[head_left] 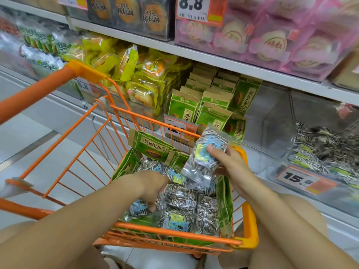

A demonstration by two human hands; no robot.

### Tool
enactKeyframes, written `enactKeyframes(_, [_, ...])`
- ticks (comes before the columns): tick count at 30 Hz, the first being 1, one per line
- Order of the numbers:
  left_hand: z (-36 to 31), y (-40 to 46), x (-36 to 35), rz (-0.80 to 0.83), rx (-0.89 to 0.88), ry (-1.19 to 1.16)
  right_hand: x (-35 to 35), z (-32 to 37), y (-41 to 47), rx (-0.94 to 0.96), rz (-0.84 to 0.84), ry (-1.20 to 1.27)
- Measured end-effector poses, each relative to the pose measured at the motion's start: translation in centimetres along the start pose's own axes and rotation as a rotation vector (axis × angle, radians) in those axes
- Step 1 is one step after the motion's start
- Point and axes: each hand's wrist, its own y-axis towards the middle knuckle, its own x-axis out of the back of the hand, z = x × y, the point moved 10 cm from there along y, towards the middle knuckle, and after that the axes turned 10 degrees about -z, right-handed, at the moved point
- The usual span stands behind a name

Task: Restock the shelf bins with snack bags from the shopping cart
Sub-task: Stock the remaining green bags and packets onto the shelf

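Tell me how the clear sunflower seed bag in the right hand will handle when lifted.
Likely floppy: the seed bag sags below the right hand. Its glossy film probably slips. Loose seeds may shift, so it probably needs a firm grip.

A single head-worn wide-angle view looks forward and down, close over the orange shopping cart (pixel 136 191) at 6 o'clock, with the shelf bins (pixel 272 133) from 12 to 3 o'clock.
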Motion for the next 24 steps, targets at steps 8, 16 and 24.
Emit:
enactKeyframes(8, [2.9, -0.9, 2.9, -0.111, 0.082, -0.153, 1.9, 0.1, 0.4, -0.014, -0.146, 0.271])
enactKeyframes(16, [8.1, -4.3, 10.7, -0.652, 0.258, -1.234, 2.5, 1.6, -0.2, 0.130, -0.138, 0.353])
enactKeyframes(24, [9.6, -6.3, 11.7, -0.915, 0.347, -1.679, 2.5, 2.4, -0.6, 0.200, -0.088, 0.391])
